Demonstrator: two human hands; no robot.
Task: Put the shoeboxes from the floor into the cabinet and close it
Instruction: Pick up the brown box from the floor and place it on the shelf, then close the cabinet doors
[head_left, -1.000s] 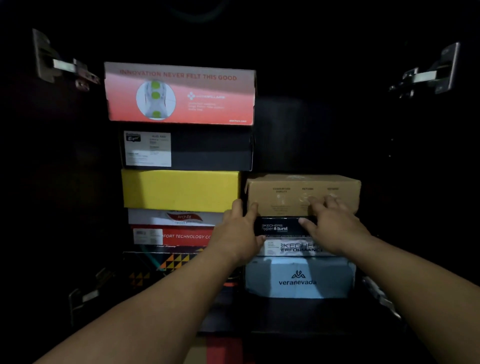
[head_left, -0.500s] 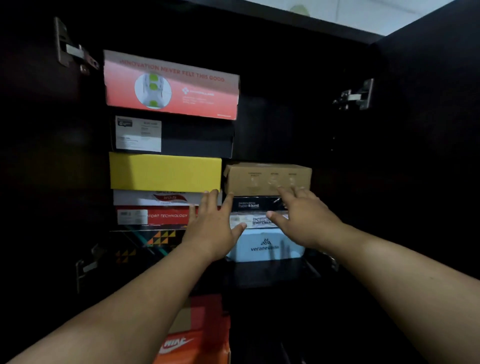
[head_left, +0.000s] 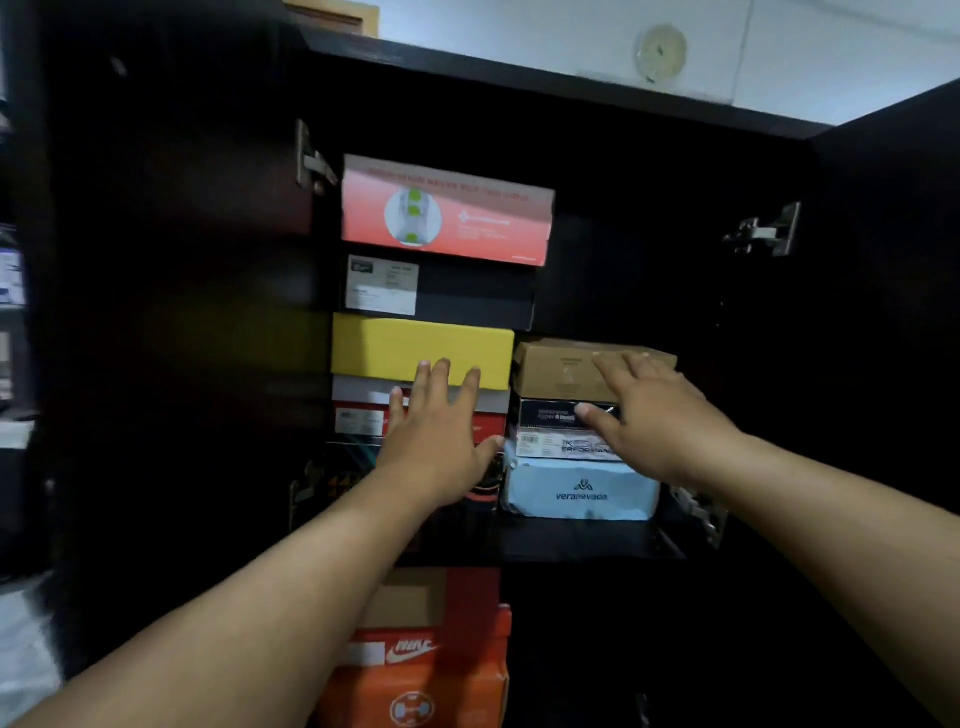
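The left hand (head_left: 441, 436) is spread flat, fingers straight, in front of the left stack; its fingertips overlap the lower edge of the yellow box (head_left: 421, 351), though whether they actually press it cannot be told. The right hand (head_left: 660, 415) is likewise spread and holds nothing, with its fingers lying across the front of the brown box (head_left: 561, 369) that tops the right stack.

Both stacks stand on one shelf (head_left: 582, 540) of the open cabinet (head_left: 597, 83). The left stack sits at the shelf's left end and rises to a black box (head_left: 467, 293) with a red box (head_left: 447, 210) on top. The right stack is lower: under the brown box come two dark boxes, then a pale blue box (head_left: 579, 491) at the bottom, near the shelf's front edge. Below the shelf an orange box (head_left: 415, 670) shows, with more boxes behind it.

The risk, as I judge it, lies in the tall left stack. The red box looks tilted and slightly out of line with the black one, so a careless shove could tip the upper boxes forward. Boxes left proud of the front edge would also block the doors, whose hinges (head_left: 763, 231) stand out at both sides.
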